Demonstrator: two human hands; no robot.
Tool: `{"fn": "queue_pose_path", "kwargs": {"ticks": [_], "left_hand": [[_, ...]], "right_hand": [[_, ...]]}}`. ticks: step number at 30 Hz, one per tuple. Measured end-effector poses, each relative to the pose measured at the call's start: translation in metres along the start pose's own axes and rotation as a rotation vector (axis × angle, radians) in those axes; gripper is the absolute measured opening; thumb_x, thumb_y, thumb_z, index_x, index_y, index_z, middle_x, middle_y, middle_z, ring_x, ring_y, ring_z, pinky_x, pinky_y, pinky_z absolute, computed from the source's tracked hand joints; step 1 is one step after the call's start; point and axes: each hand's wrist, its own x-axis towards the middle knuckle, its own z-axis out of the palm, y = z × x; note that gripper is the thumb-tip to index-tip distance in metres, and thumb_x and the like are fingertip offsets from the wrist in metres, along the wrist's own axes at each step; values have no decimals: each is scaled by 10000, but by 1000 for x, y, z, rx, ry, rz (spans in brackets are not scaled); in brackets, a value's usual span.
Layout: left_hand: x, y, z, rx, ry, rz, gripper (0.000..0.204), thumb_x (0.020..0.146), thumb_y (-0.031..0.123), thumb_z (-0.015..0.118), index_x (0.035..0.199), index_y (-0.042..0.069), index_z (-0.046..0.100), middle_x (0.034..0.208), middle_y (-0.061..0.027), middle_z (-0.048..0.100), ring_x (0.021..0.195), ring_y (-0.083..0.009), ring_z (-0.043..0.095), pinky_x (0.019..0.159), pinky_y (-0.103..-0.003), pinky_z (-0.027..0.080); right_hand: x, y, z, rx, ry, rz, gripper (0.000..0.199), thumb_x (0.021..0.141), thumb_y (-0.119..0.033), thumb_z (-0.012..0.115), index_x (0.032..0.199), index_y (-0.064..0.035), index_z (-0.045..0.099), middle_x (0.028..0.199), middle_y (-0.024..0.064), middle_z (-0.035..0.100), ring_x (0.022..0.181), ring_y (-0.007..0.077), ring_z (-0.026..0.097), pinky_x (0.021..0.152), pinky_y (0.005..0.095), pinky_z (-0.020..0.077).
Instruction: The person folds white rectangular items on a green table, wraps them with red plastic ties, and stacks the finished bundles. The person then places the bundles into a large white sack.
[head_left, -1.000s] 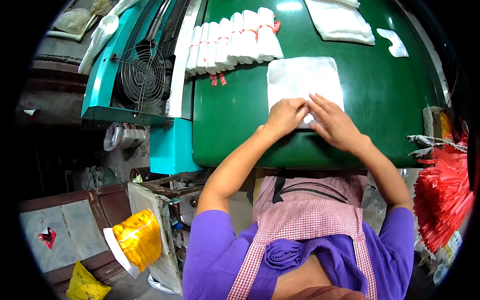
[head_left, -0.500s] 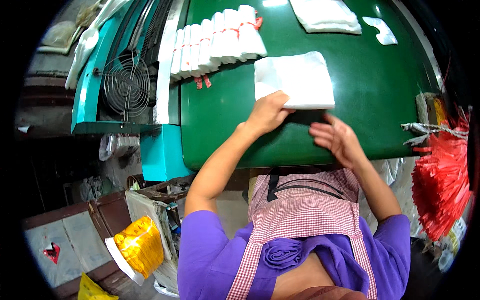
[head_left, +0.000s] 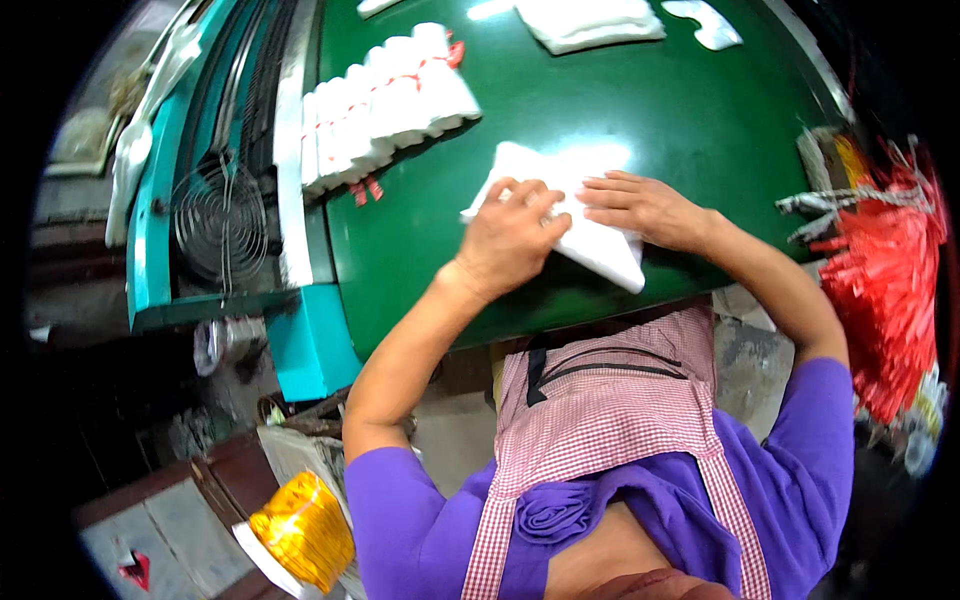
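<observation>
White sheets [head_left: 598, 248] have been turned aslant. The left hand [head_left: 508, 242] is half-curled, the right hand [head_left: 648, 210] extended; any grip cannot be discerned.

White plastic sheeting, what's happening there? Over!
Left hand, right hand over white plastic sheeting. Sheeting askew on smooth green tabletop. Red-tied white plastic rolls off left.

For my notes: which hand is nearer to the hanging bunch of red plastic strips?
Right: the right hand is to the left of the red strips; the left hand is farther left.

The white bundle [head_left: 597, 243] has turned slantwise, perhaps folded, the right hand [head_left: 645, 210] back at it.
</observation>
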Motion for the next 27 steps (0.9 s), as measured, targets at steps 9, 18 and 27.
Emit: {"fn": "queue_pose_path", "kwargs": {"ticks": [9, 18, 27], "left_hand": [[-27, 26, 19, -284, -284, -311, 364, 713, 90, 673, 1072, 72, 615, 1353, -133, 500, 1265, -383, 433, 1039, -582, 300], [-28, 10, 1, -330, -227, -558, 227, 863, 197, 612, 1006, 21, 621, 961, -185, 629, 888, -345, 601, 778, -418, 464], [-5, 11, 33, -524, -132, -485, 403, 741, 189, 746, 1069, 11, 594, 1018, -139, 597, 967, -308, 558, 847, -383, 449]], "right_hand": [[-18, -63, -33, 412, -163, 448, 555, 854, -319, 575, 1263, 49, 502, 1393, 243, 412, 1363, 401, 271, 1116, 477, 237], [0, -56, -14, 362, 144, 708, 357, 827, -376, 622, 946, -42, 663, 918, 194, 654, 911, 366, 610, 811, 445, 480], [-90, -46, -3, 789, 1469, 1156, 127, 897, -149, 603, 959, -41, 578, 814, 22, 566, 610, 96, 561, 535, 220, 463]]}}
